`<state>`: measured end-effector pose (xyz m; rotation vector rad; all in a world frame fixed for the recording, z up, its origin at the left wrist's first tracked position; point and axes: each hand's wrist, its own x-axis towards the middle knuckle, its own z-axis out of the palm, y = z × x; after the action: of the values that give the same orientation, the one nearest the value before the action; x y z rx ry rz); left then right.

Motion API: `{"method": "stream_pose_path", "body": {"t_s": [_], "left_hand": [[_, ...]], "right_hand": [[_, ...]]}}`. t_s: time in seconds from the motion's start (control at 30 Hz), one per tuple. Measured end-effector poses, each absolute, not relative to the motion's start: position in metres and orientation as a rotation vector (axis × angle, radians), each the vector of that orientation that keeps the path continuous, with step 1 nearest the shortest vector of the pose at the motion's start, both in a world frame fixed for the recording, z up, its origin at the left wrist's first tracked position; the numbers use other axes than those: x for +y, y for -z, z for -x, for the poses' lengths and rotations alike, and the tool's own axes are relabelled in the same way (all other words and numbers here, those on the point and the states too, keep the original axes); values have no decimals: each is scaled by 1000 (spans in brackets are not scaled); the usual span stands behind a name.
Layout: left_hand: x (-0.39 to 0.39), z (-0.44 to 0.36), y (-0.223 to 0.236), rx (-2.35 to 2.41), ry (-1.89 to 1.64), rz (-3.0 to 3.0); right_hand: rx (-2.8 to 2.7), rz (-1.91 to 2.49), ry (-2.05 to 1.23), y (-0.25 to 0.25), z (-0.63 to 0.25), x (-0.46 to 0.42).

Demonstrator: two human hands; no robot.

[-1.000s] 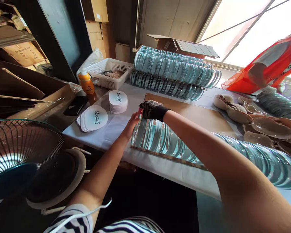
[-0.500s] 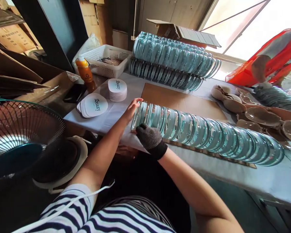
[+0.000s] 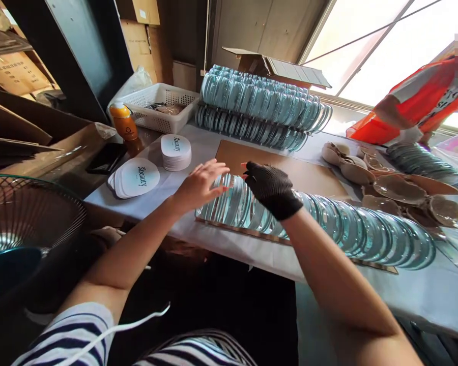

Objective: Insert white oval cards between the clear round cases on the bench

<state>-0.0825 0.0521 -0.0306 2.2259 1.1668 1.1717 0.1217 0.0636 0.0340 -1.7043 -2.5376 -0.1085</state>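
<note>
A long row of clear glass discs (image 3: 339,223) stands on edge on the table, with a thin cardboard strip (image 3: 240,232) under it. My bare left hand (image 3: 200,185) is open at the row's left end, fingers spread and thumb apart, holding nothing. Over the top of the row is my right hand (image 3: 270,185) in a dark glove with bare fingertips. Its fingers are loosely curled, the tips a little apart, and nothing shows between them. A flat cardboard sheet (image 3: 309,175) lies just behind the row.
Stacked glass discs (image 3: 259,96) stand at the back. Two piles of white printed cards (image 3: 137,178), an orange bottle (image 3: 124,122) and a white basket (image 3: 164,124) are left. Brown-wrapped pieces (image 3: 399,188) lie right, near a person in orange (image 3: 408,104). A fan (image 3: 30,239) stands lower left.
Both hands have come off the row's left end. My left hand has opened and moved slightly left; my right hand has risen and moved right over the row. The view has shifted.
</note>
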Motion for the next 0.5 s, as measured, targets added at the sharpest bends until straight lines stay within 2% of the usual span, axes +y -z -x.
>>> {"method": "stream_pose_path", "body": {"t_s": [0.13,0.27,0.43,0.5], "left_hand": [[47,72,22,1307,-823,-2498],[48,71,24,1363,-776,-2575],[49,70,27,1401,-777,-2572],[48,69,27,1425,-787,-2567]], "right_hand": [[-2977,1616,-226,-45,-112,144],[-3167,1321,-502,-40,-95,169],[-3073,1348,-135,-47,-98,144],[-2925,1364,-116,-48,-106,122]]}}
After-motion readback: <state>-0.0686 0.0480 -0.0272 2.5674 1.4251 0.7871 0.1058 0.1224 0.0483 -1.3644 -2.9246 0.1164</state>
